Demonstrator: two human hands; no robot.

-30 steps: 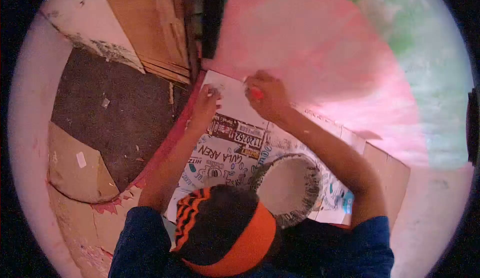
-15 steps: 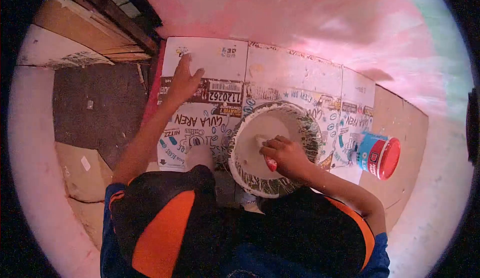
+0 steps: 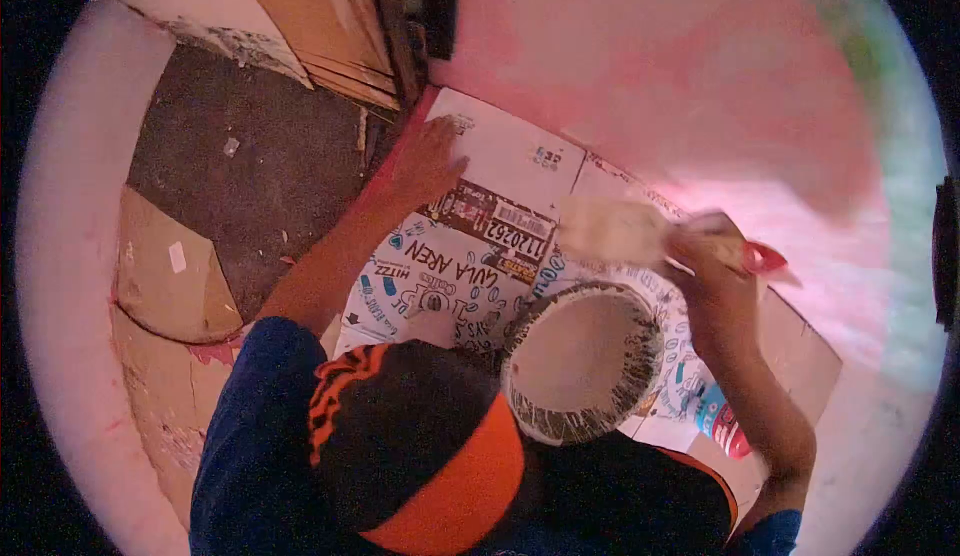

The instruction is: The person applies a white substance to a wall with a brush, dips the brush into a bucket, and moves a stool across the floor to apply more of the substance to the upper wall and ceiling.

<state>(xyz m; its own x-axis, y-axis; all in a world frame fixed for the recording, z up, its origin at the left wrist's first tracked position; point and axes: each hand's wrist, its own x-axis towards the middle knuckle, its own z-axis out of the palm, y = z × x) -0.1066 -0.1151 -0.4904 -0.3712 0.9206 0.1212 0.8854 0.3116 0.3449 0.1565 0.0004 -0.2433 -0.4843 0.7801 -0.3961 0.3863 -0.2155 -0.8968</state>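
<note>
My right hand [image 3: 712, 266] grips a paintbrush [image 3: 612, 230], raised above the printed cardboard. Its broad, pale head points left and is smeared by motion; the red handle end sticks out on the right. Below it, a paint-streaked bucket [image 3: 520, 414] stands between my legs on the cardboard, with pale paint [image 3: 575, 366] inside. At the cardboard's far left corner rests my left hand [image 3: 432, 161], fingers stretched out, holding nothing. Under it, the flattened cardboard [image 3: 512, 156] carries dark lettering and a barcode.
A blue and red paint container [image 3: 722, 421] is at the right, partly hidden by my right forearm. Ahead rises a wall [image 3: 620, 66] with pink patches. Dark floor [image 3: 265, 151] lies to the left, beside a brown cardboard piece [image 3: 175, 256] and leaning boards [image 3: 325, 31].
My right hand has lifted the paintbrush out of the bucket, up and to the right. The view has turned, while my left hand remains at the cardboard's far left.
</note>
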